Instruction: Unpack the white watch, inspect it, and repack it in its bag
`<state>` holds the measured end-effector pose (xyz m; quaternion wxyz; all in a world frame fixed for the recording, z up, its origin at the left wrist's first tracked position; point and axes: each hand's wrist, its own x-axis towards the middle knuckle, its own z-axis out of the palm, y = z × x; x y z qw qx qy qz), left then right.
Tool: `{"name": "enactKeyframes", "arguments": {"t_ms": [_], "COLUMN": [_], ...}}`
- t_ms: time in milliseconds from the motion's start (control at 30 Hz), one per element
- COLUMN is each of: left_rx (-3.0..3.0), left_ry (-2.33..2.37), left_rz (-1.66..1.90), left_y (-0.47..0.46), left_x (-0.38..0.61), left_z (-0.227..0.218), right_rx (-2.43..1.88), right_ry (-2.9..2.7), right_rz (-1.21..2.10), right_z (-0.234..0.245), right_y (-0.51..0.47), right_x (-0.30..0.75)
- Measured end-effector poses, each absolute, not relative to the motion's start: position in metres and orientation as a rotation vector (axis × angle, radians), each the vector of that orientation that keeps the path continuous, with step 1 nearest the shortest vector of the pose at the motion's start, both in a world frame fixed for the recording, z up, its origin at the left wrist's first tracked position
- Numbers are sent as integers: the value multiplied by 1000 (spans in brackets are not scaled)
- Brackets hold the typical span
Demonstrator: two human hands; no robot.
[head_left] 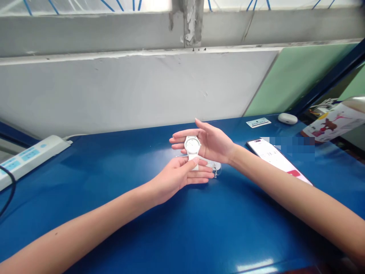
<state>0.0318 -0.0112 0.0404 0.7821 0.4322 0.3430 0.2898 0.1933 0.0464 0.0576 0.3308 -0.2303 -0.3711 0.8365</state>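
Note:
A white wristwatch (192,145) with a round dial is in front of me, its face turned up toward me. My left hand (182,173) pinches the lower strap between thumb and fingers, the other fingers stretched out to the right. Just behind the watch is my right hand (209,144), palm showing and thumb raised, its fingers spread and reaching left past the dial. Whether those fingers touch the watch, I cannot tell. Partly hidden beneath both hands, a clear and whitish plastic item (217,166) lies on the blue table (137,236).
To the right lies a lit phone (278,160), with a card (258,122) and a white earbud case (288,118) beyond it. A printed container (333,120) stands at far right. A white power strip (32,156) sits left, a black cable crossing it. A wall backs the table.

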Motion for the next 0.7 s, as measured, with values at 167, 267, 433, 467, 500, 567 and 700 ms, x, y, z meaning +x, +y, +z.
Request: {"name": "enactKeyframes", "arguments": {"t_ms": [167, 267, 433, 467, 500, 567, 700], "left_rx": [910, 887, 883, 884, 884, 887, 897], "left_ry": [788, 846, 909, 909, 905, 883, 827], "left_rz": [690, 707, 681, 675, 668, 651, 626], "left_y": [-12, -11, -10, -10, -11, -11, -11], "left_x": [31, 32, 31, 32, 32, 32, 32], "left_z": [48, 49, 47, 46, 46, 45, 42], "right_rx": [-564, -518, -468, -481, -498, -530, -552], "right_ry": [-953, -961, -1023, -1033, -1040, -1049, -1072], "right_rz": [2153, 2137, 2116, 2106, 2097, 2088, 2086], "right_z": [58, 57, 55, 56, 56, 58, 60], "right_y": [49, 50, 48, 47, 46, 44, 41], "right_x": [196, 198, 197, 196, 196, 194, 192]}}
